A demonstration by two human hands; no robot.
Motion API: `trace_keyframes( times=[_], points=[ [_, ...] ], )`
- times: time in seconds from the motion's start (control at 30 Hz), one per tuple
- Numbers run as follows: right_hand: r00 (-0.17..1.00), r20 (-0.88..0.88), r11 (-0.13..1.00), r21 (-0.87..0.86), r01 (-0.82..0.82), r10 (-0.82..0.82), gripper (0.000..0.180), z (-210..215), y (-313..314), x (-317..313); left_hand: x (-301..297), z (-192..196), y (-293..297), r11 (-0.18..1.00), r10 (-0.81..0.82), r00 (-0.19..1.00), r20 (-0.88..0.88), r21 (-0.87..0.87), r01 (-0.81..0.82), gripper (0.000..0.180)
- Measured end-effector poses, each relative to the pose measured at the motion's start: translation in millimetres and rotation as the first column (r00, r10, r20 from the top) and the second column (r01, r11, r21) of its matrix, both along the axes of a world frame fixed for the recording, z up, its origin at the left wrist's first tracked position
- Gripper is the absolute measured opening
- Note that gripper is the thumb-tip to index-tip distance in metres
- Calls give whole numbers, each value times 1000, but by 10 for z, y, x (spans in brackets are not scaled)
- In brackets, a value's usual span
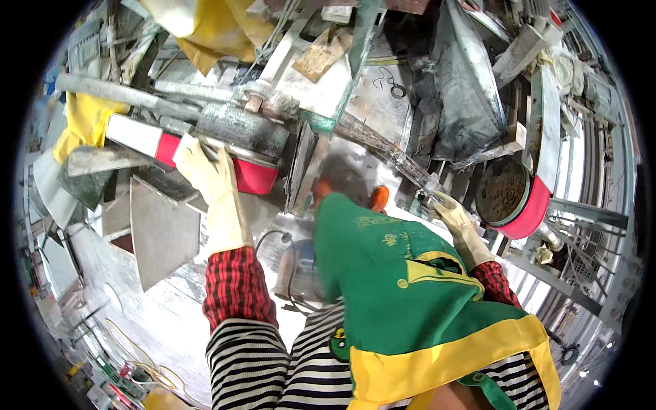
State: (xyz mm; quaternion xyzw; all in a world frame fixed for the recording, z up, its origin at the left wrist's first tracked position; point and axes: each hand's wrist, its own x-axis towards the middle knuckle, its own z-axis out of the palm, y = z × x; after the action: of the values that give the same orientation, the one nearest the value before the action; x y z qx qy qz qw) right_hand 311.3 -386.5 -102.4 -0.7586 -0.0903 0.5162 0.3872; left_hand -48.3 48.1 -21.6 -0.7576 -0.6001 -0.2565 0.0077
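At left, one flat red-and-white band lies under the bent fingers of the cream-gloved left hand, beside one dark grey cylinder; handling this band seems the present step, and the next move calls for steady guiding. One long stained rod ends near the cream-gloved right hand, also bent; whether the two hands grip, I cannot tell. Farther right, a second red-and-white band wraps one brown-faced round drum.

From here I see a red-and-white band left of centre, slanting down rightward to a curved red end; right of centre, a grimy, narrow bar slopes the same way.
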Motion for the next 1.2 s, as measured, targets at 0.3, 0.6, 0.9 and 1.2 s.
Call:
trace_keyframes(
  times=[0.3,0.6,0.9,1.2],
  points=[
    [942,-335,854,494,164,13,48,142,794,-202,1157,437,-970,760,-429,745,510,-242,603,74],
    [884,-222,496,759,421,-411,56,1394,898,-121,2713,1011,-2208,7,-930,-17,368,63,998,82],
    [32,31,45,673,738,-999,48,983,-758,1438,1724,169,-1150,372,-856,445,263,-284,884,69],
    [-134,422,82,455,887,-897,66,394,-1352,2373,797,470,-537,732,-416,885,209,-500,462,56]
  ],
)
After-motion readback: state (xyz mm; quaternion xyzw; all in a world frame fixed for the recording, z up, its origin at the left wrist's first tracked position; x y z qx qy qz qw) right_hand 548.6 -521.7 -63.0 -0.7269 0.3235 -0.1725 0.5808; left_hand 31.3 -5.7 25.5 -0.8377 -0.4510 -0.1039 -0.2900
